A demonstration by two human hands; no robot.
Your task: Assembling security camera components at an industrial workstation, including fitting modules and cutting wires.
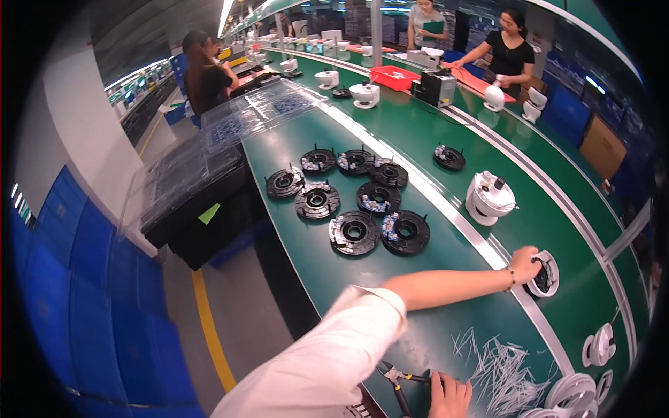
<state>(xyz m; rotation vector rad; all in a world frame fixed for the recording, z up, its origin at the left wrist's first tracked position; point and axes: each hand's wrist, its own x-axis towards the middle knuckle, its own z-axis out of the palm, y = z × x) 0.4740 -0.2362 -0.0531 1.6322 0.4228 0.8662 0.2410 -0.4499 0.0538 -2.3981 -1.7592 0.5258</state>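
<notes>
My left arm, in a white sleeve with a dark bead bracelet, stretches across to the right. At its end my left hand is closed on the left rim of a round white housing with a black inside. The housing is tilted on the green conveyor; my fingertips are partly hidden at its rim. My right hand lies low on the table with its fingers stretched forward. It touches, or lies over, one handle end of the side cutters, which have yellow and black handles spread apart. Cut white strips lie scattered beside it.
Several black discs with circuit boards lie on the table to the left. A white assembly stands on the conveyor beyond my left hand. White rings sit at lower right. A black crate borders the table. Co-workers stand farther off.
</notes>
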